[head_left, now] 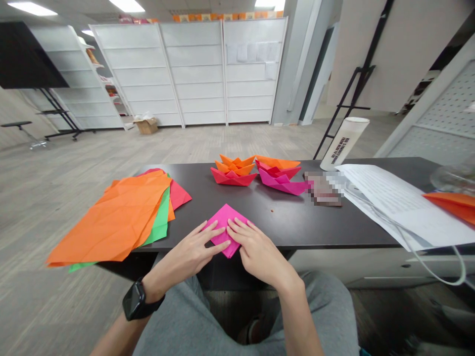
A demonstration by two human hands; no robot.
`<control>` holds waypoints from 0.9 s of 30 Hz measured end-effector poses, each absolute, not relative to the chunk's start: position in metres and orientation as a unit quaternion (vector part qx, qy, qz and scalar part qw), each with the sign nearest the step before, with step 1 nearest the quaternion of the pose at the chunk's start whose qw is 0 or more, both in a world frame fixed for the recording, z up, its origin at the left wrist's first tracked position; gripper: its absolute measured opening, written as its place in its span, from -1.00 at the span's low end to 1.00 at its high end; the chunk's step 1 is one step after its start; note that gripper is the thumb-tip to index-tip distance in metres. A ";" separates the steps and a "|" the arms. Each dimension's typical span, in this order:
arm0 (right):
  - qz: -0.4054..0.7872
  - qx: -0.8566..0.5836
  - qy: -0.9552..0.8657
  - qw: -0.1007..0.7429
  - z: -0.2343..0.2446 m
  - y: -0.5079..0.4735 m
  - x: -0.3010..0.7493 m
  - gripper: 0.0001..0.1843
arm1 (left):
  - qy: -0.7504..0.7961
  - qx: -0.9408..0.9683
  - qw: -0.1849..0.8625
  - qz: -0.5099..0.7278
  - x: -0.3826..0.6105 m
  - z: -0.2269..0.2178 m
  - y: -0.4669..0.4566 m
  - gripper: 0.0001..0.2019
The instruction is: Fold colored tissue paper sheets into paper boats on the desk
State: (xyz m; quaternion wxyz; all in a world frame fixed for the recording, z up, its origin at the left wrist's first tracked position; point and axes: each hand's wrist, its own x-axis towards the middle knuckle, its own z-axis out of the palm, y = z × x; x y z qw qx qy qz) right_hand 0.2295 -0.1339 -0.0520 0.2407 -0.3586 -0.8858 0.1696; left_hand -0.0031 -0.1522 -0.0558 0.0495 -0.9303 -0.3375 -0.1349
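A folded pink paper square (225,222) lies diamond-wise at the near edge of the dark table (289,222). My left hand (193,252) rests on its lower left part with fingers stretched flat. My right hand (256,249) presses the lower right part, fingers flat and close together. Both hands touch the paper and meet near its bottom corner. A black watch (138,301) sits on my left wrist.
A stack of orange, green and red sheets (122,217) overhangs the table's left end. Several folded paper boats (256,175) stand at the back middle. A white cylinder (343,143), printed papers (401,202) and a cable lie to the right.
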 end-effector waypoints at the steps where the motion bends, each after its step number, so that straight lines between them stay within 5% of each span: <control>1: 0.172 -0.362 -0.885 0.236 -0.051 -0.136 0.230 -0.36 | -0.340 -0.930 0.052 -0.129 -0.003 -0.057 -0.153 -0.54; 10: 0.190 -0.344 -0.890 0.231 -0.050 -0.137 0.238 -0.36 | -0.345 -0.931 0.038 -0.110 0.003 -0.046 -0.158 -0.60; 15: 0.212 -0.347 -0.876 0.260 -0.047 -0.137 0.243 -0.56 | -0.338 -0.931 0.003 -0.137 0.000 -0.047 -0.158 -0.51; 27: 0.228 -0.401 -0.822 0.334 -0.048 -0.128 0.242 -0.63 | -0.411 -0.865 -0.047 -0.284 0.005 -0.049 -0.147 -0.77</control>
